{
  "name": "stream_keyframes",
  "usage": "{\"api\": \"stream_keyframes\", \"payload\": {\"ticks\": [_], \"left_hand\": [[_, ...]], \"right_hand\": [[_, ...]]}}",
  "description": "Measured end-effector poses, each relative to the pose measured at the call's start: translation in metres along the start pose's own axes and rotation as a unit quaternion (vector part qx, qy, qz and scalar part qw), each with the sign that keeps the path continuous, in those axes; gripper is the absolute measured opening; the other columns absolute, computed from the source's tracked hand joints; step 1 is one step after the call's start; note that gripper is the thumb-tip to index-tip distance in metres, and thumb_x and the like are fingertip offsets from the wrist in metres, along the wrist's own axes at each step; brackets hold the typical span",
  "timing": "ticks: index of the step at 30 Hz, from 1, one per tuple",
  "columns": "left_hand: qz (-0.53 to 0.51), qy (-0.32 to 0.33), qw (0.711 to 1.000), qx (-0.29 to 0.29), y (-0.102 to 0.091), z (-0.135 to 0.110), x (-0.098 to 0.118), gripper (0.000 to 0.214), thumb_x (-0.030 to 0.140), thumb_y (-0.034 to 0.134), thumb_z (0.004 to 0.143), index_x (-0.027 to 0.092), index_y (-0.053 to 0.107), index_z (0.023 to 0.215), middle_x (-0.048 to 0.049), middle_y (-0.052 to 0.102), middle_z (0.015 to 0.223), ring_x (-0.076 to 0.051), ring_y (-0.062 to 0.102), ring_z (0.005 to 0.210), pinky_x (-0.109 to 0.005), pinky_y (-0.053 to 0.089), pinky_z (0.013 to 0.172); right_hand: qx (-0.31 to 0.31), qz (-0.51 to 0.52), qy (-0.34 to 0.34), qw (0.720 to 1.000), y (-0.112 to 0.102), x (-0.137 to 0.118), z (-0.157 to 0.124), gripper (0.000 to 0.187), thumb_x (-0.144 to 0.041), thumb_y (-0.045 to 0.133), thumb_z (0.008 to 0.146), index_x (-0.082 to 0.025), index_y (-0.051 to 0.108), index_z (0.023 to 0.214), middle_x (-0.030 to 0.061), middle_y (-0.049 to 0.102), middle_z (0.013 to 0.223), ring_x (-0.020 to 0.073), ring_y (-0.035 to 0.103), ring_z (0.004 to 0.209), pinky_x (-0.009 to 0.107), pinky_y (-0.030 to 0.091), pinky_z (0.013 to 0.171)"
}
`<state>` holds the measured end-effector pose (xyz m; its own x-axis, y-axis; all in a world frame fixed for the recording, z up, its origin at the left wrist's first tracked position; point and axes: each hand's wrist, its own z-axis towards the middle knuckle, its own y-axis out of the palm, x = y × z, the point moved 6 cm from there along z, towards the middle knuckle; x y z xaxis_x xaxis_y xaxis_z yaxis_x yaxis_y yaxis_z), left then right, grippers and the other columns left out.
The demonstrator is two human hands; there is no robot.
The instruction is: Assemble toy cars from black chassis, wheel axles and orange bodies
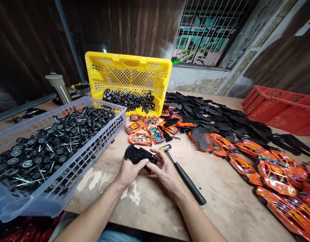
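Both of my hands grip a black plastic toy-car chassis (138,155) just above the wooden table (220,188). My left hand (129,171) wraps its near left end with curled fingers. My right hand (165,168) pinches its right end, thumb on top. A small hammer (185,176) with a black handle lies on the table right beside my right hand, its metal head pointing away. Orange toy car bodies (144,131) lie upside down just beyond the chassis.
A clear basket (56,188) full of black wheels on axles sits at left. A yellow crate (129,79) holding more wheels stands tilted behind. A pile of black chassis plates (220,117), a row of orange cars (271,171) and a red crate (281,107) fill the right.
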<state>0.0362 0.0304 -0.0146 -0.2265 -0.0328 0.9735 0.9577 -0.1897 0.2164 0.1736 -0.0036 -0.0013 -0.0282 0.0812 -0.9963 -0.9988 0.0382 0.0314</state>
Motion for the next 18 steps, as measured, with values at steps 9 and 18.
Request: {"api": "stream_keyframes", "payload": {"ticks": [9,18], "left_hand": [[-0.041,-0.019,0.998,-0.034,0.005,-0.002,0.005,0.028,0.03,0.074,0.074,0.015,0.07,0.097,-0.0083,0.073,0.104,-0.022,0.067,0.097,-0.034,0.051,0.092],[-0.204,-0.137,0.958,0.15,-0.017,0.011,-0.017,0.045,0.047,0.079,0.065,0.013,0.067,0.091,-0.007,0.073,0.084,-0.018,0.065,0.071,-0.027,0.05,0.062]], "right_hand": [[0.04,0.042,0.105,0.993,-0.015,0.017,0.001,0.058,-0.057,0.062,0.081,-0.025,0.052,0.129,0.0,0.06,0.083,0.0156,0.061,0.068,0.025,0.05,0.055],[0.069,-0.218,-0.086,0.97,-0.003,-0.058,0.033,0.041,-0.055,0.062,0.08,-0.02,0.066,0.1,0.0055,0.065,0.082,0.0196,0.062,0.073,0.03,0.051,0.062]]}}
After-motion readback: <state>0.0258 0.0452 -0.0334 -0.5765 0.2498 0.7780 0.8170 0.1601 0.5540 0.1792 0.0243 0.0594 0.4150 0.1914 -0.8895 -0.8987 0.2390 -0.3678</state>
